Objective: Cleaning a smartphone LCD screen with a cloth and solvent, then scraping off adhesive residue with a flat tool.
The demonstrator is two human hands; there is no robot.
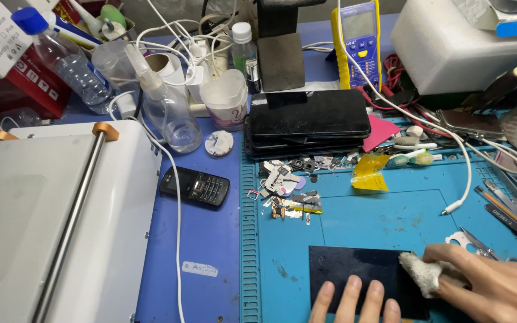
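Bright even overhead light, soft short shadows, mild glare on the white machine lid [61,197], sharp focus, slight wide-angle edge bending

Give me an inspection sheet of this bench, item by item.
Surface: blue work mat on a blue bench, lightly smudged.
Job's things: dark flat panel lying on the mat; white cloth pressed on its right edge.
Clutter: small parts pile, stacked phones, keypad phone, bottles, multimeter, hand tools at right.
Grippers: left hand fingers flat on the panel; right hand gripping the cloth.
Cables: white cable crosses the bench; another ends loose on the mat.
Surroundings: white machine at left.
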